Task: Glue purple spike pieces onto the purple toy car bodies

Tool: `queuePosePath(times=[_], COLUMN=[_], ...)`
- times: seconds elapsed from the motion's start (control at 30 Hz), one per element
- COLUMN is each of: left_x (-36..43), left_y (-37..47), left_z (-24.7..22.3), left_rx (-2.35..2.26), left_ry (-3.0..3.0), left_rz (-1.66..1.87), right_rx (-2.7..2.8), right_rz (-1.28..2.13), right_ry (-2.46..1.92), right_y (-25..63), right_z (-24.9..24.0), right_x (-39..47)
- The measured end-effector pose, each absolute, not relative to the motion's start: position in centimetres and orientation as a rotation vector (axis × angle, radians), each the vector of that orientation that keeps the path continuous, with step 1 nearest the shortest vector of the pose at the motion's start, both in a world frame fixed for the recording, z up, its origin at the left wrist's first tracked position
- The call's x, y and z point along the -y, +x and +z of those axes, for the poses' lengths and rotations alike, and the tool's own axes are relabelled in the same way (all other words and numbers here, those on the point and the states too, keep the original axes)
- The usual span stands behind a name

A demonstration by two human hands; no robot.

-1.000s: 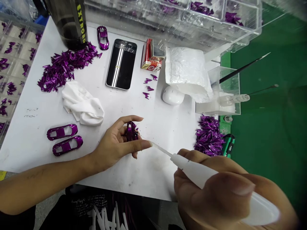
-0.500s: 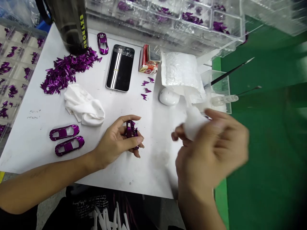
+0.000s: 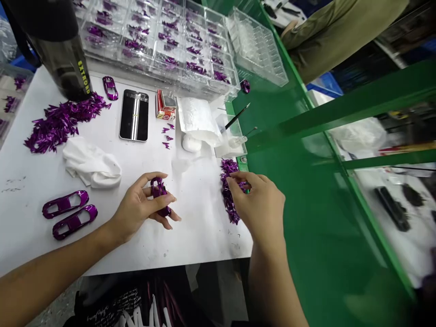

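The purple toy car shell [image 3: 158, 190] is in the left grip [image 3: 138, 206], above the front part of the counter [image 3: 194, 247]. The fingers are clamped on it, thumb across one side, index finger curled around the upper end and the others behind. It looks light and stiff, and its glossy coat is probably slippery. The slim pillars around the window openings seem the fragile part, so the long lower sides should be the better hold, pressed lightly.

The right grip [image 3: 260, 204] is at the right-hand pile of purple spiky pieces [image 3: 229, 200], thumb and forefinger bent toward each other; whether they pinch a piece, I cannot tell. Those pieces look thin, hard and sharp-cornered, best lifted singly by an edge.

Farther out, two matching car shells [image 3: 75, 222] lie side by side near the white cloth [image 3: 91, 163], and four loose pieces [image 3: 165, 130] sit right of the phone [image 3: 134, 116].

Compared with half a second ago, the right grip no longer shows the blurred white bottle and has reached the pile. The left grip keeps its shell. The view has swung right, bringing in the green frame [image 3: 361, 102] and another person's olive garment [image 3: 340, 36].
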State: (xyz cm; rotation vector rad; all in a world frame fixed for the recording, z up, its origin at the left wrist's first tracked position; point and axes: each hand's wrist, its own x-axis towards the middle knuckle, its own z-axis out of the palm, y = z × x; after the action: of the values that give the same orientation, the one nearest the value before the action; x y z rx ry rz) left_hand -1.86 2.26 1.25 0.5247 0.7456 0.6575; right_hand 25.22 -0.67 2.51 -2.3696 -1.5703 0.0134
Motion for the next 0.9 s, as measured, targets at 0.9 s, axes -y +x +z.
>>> queuePosePath(times=[0.9], left_x=[-2.1], left_y=[-1.6], left_z=[1.3], left_rx=[-0.773], left_ry=[0.592], left_rz=[0.698], right_rx=[1.719], right_rz=[0.228], right_ry=[-2.082], right_y=[24.6], right_z=[2.9], right_x=[0.3])
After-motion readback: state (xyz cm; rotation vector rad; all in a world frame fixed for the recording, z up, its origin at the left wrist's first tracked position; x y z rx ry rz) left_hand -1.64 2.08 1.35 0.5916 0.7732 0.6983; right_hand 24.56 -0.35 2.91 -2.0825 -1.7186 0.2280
